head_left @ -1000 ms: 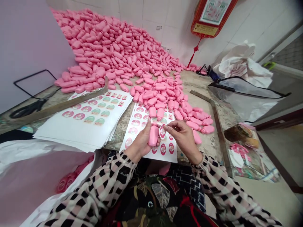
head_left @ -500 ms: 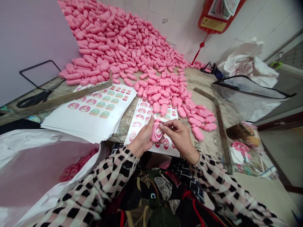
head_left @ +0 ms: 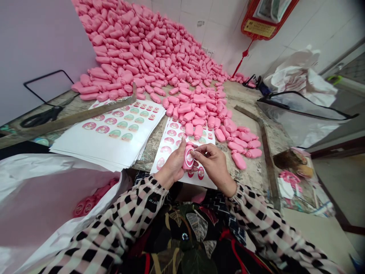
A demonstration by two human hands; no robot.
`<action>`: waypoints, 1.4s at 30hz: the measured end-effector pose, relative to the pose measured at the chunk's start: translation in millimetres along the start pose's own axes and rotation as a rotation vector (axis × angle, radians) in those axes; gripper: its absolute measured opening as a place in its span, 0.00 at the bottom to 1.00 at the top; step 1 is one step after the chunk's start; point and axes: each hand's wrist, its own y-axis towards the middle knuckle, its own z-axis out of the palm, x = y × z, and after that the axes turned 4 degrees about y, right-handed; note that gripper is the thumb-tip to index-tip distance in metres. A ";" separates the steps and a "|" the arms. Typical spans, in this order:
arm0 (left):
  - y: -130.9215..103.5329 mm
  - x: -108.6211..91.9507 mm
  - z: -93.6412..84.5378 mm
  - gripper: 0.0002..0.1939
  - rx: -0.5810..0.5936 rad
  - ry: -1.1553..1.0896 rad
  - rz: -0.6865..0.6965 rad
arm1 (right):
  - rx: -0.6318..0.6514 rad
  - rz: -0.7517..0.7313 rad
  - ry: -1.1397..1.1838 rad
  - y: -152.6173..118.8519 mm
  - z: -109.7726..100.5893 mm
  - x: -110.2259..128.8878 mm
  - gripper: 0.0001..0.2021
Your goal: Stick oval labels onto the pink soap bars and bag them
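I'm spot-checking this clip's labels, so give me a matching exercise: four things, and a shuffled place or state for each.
Things:
1. Right hand
2. Scissors
3. Left hand
4. Red hanging

Places or states:
A. Holding a pink bottle
B. Against the wall
C. At the oval label on that bottle
D. On the worktop, far left of the picture

Pairs: 1-C, 2-D, 3-A, 4-B
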 end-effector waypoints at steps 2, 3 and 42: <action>0.3 0.3 -0.3 0.35 -0.006 -0.004 0.000 | -0.005 -0.001 -0.008 0.3 0.8 -1.9 0.09; 0.5 0.6 -0.6 0.35 -0.013 -0.009 -0.001 | -0.006 0.000 -0.013 0.3 1.2 -2.6 0.09; -16.6 -6.6 1.4 0.12 0.188 0.153 -0.127 | -0.053 0.048 -0.127 11.7 -23.9 -20.1 0.22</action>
